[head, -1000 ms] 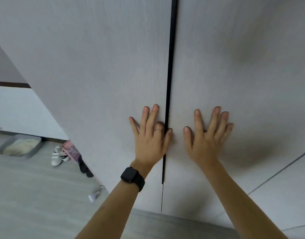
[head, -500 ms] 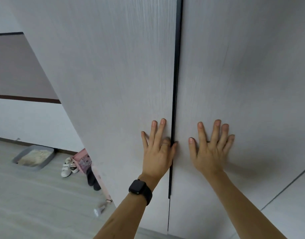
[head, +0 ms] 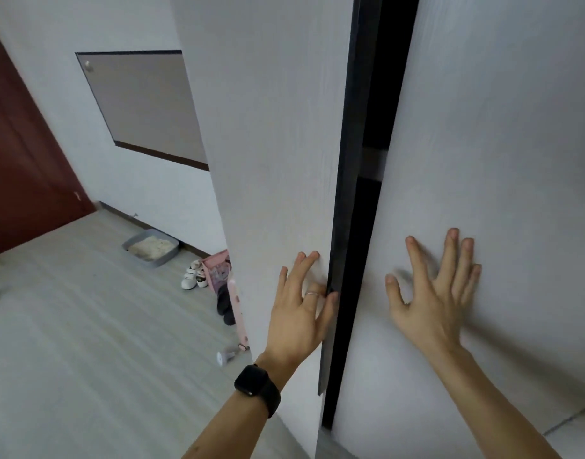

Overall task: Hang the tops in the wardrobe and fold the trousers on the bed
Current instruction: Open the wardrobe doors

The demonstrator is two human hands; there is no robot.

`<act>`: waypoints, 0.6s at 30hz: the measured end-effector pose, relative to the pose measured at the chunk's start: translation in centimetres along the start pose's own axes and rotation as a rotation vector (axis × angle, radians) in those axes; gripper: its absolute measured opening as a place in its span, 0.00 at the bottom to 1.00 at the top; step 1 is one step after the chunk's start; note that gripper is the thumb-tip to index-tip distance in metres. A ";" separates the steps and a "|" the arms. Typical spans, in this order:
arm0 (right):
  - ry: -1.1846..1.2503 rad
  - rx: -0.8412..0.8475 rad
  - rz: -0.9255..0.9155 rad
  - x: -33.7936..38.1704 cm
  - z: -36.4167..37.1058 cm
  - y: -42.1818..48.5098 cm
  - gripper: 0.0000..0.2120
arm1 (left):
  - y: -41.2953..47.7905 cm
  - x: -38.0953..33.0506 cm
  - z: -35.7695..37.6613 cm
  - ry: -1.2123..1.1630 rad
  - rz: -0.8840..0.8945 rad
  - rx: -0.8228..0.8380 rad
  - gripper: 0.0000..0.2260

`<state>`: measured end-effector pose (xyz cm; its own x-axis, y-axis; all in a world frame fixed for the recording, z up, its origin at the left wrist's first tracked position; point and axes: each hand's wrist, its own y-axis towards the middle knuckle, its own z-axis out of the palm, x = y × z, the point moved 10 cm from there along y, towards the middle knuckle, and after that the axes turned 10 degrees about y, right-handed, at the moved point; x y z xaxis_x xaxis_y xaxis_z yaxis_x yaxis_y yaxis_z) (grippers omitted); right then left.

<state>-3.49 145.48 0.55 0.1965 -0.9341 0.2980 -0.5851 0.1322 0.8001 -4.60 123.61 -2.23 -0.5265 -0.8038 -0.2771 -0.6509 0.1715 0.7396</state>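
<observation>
The wardrobe stands close in front of me with two pale wood-grain doors. The left door (head: 277, 144) is swung partly out, and a dark gap (head: 377, 94) shows between it and the right door (head: 503, 127). My left hand (head: 301, 313) lies on the left door with one finger and the thumb hooked round its dark inner edge. My right hand (head: 433, 293) presses flat on the right door, fingers spread. No tops, trousers or bed are in view.
To the left is grey wood floor with a grey tray (head: 151, 248), white shoes (head: 193, 276), a pink bag (head: 218, 270) and dark slippers (head: 225, 306) by the wall. A dark red door (head: 22, 160) stands at far left. A small white object (head: 228, 354) lies near the wardrobe's foot.
The left door has swung outward, widening the thin slit between the doors into a dark gap. My view has lifted and turned left. Both hands stay on the doors.
</observation>
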 end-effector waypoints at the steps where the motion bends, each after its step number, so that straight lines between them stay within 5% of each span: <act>1: 0.116 0.007 0.006 1.0 -0.6 0.0 0.28 | -0.8 0.3 -0.5 -0.016 -0.025 0.008 0.09; 3: 0.467 0.089 0.034 3.6 -1.1 0.3 0.24 | -2.3 1.1 -2.2 -0.026 -0.068 0.010 0.07; 6: 0.992 0.434 0.178 8.4 1.0 0.9 0.25 | -4.1 2.1 -4.5 0.012 -0.103 0.025 0.07; 10: 1.201 0.696 0.105 15.2 2.5 0.7 0.24 | -5.5 3.1 -7.0 0.122 -0.118 0.074 0.13; 13: 1.315 0.725 0.072 18.3 2.7 -0.1 0.20 | -6.6 3.9 -8.5 0.134 -0.166 0.106 0.14; 18: 1.378 0.632 -0.025 21.1 2.9 -0.8 0.21 | -9.6 6.0 -10.3 -0.022 -0.506 0.153 0.12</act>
<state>-1.17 124.71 4.72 0.5619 0.1440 0.8146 -0.7318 -0.3727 0.5706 4.16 111.23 -4.67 -0.1356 -0.7957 -0.5903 -0.8982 -0.1528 0.4122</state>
